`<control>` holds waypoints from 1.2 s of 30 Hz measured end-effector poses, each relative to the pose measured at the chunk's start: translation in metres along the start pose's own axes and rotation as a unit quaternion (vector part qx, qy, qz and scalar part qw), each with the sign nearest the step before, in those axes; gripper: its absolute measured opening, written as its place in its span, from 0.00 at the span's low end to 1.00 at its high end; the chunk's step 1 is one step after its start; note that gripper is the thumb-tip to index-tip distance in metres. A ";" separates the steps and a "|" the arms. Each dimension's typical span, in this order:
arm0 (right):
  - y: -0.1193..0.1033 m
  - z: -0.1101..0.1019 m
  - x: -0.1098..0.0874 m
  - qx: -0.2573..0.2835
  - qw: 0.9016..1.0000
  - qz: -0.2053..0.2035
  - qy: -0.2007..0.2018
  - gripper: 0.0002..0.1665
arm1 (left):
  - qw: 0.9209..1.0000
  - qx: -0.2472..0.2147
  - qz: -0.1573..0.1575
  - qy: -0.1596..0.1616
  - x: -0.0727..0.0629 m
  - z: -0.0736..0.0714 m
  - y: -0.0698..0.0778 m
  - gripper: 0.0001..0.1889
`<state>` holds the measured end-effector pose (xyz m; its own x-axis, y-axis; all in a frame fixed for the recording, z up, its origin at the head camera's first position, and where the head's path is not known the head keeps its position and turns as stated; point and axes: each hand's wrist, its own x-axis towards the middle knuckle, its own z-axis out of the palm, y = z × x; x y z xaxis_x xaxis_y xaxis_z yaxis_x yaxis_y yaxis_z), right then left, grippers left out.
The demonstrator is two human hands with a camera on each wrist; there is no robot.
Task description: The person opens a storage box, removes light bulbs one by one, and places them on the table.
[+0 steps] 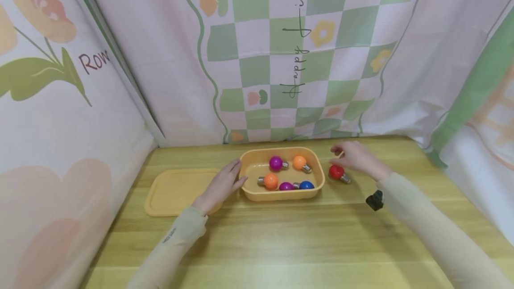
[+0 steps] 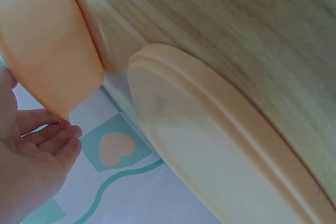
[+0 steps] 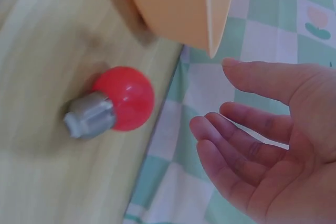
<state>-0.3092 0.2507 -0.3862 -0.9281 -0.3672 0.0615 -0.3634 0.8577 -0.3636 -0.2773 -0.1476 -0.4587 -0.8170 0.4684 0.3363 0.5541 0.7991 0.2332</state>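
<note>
A yellow plastic box stands on the table with several small coloured light bulbs inside, among them a purple bulb, an orange bulb and a blue bulb. My left hand rests against the box's left end, its fingers and thumb touching the rim, as the left wrist view also shows. Right of the box, a red bulb with a silver screw base lies on the tabletop. Just above and behind it hovers my right hand, fingers loosely bent and apart from the bulb, holding nothing.
The flat yellow lid lies left of the box, partly behind the left forearm. A small black object shows at the right sleeve. Printed curtains hang behind the wooden table and at both sides.
</note>
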 end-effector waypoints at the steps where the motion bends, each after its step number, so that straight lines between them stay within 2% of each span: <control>1: -0.003 0.000 0.003 -0.001 1.000 -0.003 0.001 0.24 | 1.000 0.000 -0.001 -0.002 0.000 0.000 0.000 0.31; 10: -0.028 0.001 0.028 0.005 1.000 -0.024 -0.014 0.23 | 1.000 0.002 -0.002 -0.005 0.000 0.000 -0.002 0.31; 17: -0.040 0.010 0.045 0.007 0.997 -0.082 0.003 0.17 | 1.000 0.009 0.003 -0.005 0.001 0.002 -0.003 0.31; 19: -0.044 0.013 0.049 0.006 0.996 -0.086 0.003 0.17 | 1.000 0.009 0.004 -0.004 0.001 0.002 -0.003 0.31; 25: -0.056 0.023 0.062 -0.005 0.997 -0.070 -0.030 0.19 | 1.000 0.004 -0.003 -0.012 0.001 0.000 -0.002 0.31; 30: -0.062 0.032 0.070 -0.017 0.997 -0.051 -0.054 0.22 | 1.000 -0.001 -0.002 -0.005 0.000 0.001 -0.003 0.31; 36: -0.062 0.039 0.075 -0.017 0.997 -0.020 -0.070 0.19 | 1.000 -0.003 0.001 -0.005 0.001 0.001 -0.002 0.31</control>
<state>-0.3533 0.1563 -0.3953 -0.8931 -0.4464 -0.0564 -0.4050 0.8521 -0.3316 -0.2796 -0.1489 -0.4595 -0.8178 0.4733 0.3274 0.5562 0.7961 0.2386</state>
